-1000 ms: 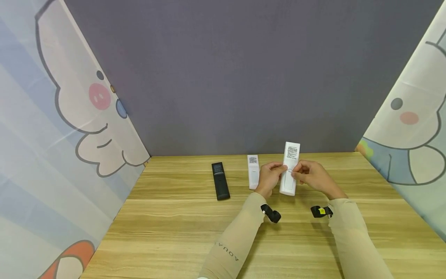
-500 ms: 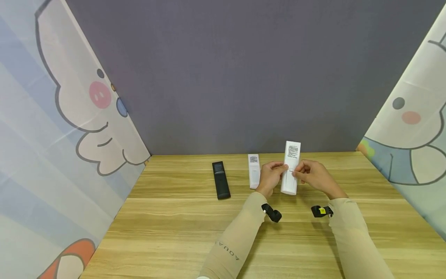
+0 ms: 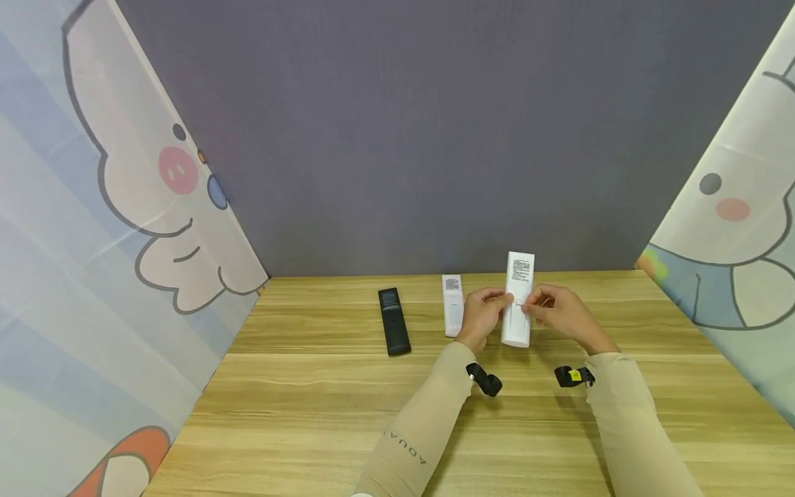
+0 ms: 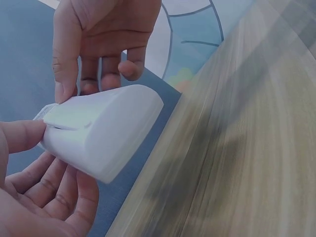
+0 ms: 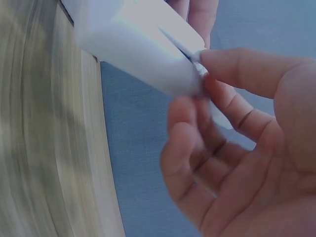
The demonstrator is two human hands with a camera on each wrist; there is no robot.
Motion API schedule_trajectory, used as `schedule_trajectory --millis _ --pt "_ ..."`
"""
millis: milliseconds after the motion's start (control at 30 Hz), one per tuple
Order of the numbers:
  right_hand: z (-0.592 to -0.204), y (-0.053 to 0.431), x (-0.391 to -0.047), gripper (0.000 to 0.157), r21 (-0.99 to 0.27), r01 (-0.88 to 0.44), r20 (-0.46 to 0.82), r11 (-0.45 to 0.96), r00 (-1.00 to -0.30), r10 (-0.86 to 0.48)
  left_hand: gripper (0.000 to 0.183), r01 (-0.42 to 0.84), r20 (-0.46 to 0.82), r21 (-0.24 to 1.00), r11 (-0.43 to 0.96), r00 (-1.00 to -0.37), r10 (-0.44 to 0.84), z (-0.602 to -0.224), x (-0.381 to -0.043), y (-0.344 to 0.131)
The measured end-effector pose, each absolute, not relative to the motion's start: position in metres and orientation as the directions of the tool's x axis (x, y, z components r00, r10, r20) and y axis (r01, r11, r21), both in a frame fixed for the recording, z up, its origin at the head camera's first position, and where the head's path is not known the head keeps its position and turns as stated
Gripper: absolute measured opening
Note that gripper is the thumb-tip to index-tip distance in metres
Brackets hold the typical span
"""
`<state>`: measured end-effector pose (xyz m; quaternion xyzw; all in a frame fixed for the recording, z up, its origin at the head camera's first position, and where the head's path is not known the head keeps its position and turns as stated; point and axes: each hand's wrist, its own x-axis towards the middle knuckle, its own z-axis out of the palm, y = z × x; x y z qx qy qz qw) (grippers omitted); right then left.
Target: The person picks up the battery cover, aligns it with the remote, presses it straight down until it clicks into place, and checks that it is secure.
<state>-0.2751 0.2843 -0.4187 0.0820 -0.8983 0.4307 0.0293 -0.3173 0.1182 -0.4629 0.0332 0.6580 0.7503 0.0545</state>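
A white remote control (image 3: 518, 324), its label and battery cover facing up, is held tilted above the table by both hands. My left hand (image 3: 482, 316) grips its left side, with the thumb on the face near the top edge of the battery cover (image 4: 69, 116). From the other side, my right hand (image 3: 559, 314) holds it with curled fingers, the thumb (image 5: 237, 66) pressing at that same cover edge. A thin dark gap runs along the cover's side in both wrist views. The underside of the remote is mostly hidden in the head view.
Left of the hands, a smaller white remote (image 3: 452, 304) lies label-up on the wooden table (image 3: 298, 414), close to my left hand. Farther left lies a black remote (image 3: 394, 324). A dark grey panel (image 3: 435, 138) stands along the table's back edge, with printed curtains (image 3: 62, 276) at the sides.
Both hands keep their hold in nearly the same place. The slit at the top of the battery cover looked darker half a second ago than now.
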Motion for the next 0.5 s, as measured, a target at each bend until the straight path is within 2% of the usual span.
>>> schedule_trajectory --millis 233,500 --pt "-0.4187 0.2856 -0.275 0.022 -0.806 -0.122 0.062 0.58 -0.991 -0.121 0.016 -0.037 -0.023 0.993 -0.11 -0.992 0.121 -0.4629 -0.316 0.1188" --pt "-0.4164 0.2853 -0.2747 0.022 -0.803 -0.106 0.039 0.587 -0.991 -0.126 0.016 -0.048 -0.029 0.992 -0.113 -0.986 0.163 -0.4618 -0.3147 0.1161"
